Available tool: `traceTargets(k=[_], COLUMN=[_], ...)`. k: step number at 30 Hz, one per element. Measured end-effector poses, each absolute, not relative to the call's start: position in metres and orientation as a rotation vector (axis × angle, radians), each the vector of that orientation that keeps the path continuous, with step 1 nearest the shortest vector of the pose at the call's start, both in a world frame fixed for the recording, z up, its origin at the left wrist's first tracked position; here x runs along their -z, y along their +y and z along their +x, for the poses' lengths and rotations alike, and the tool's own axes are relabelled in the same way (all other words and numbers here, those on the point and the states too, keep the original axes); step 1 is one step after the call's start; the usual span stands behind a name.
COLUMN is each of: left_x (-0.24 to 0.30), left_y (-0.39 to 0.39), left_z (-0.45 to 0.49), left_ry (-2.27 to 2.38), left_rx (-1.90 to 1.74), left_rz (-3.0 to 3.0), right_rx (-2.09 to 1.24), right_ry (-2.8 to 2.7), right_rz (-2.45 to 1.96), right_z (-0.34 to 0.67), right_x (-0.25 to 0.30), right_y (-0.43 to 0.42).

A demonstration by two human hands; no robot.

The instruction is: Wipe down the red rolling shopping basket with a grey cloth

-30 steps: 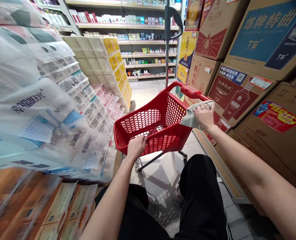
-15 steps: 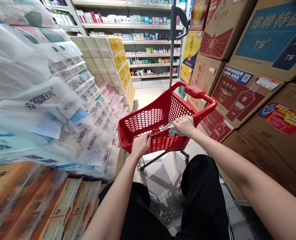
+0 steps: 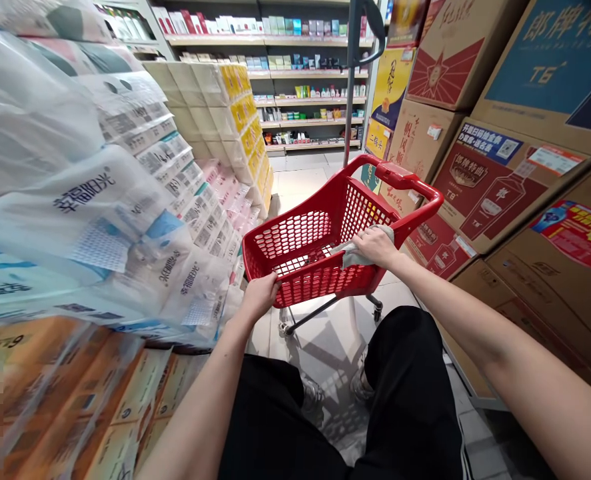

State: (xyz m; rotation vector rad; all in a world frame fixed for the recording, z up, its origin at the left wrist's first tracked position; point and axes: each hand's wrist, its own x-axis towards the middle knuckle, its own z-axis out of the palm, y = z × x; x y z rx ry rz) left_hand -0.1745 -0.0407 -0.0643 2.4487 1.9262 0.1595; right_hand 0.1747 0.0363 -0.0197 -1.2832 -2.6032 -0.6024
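- My left grip (image 3: 261,293) is closed on the near rim of the red basket trolley (image 3: 295,241), with the fingers curled over the edge at its near left corner.
- My right grip (image 3: 376,245) is closed on a grey cloth (image 3: 349,253) and presses it onto the trolley's right rim, on the near side of the raised handle (image 3: 408,181).
- The trolley stands on the tiled floor (image 3: 325,340) of a shop aisle, just beyond my knees in black trousers (image 3: 410,400).
- Wrapped packs of toilet paper (image 3: 100,220) are stacked on the left, close beside the trolley.
- Cardboard cartons (image 3: 485,187) are piled on the right, near the handle.
- Stocked shelves (image 3: 300,63) stand at the far end.
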Motion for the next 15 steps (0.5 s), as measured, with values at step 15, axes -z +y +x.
traceTargets(k=[15], left_x=[0.068], left_y=[-0.036], left_z=[-0.153], left_ry=[1.852], left_rx=[-0.204], left_rz=[2.509], right_rx=[0.361], right_ry=[-2.679], right_rz=[-1.198], right_z=[0.058], right_x=[0.057], right_y=[0.017])
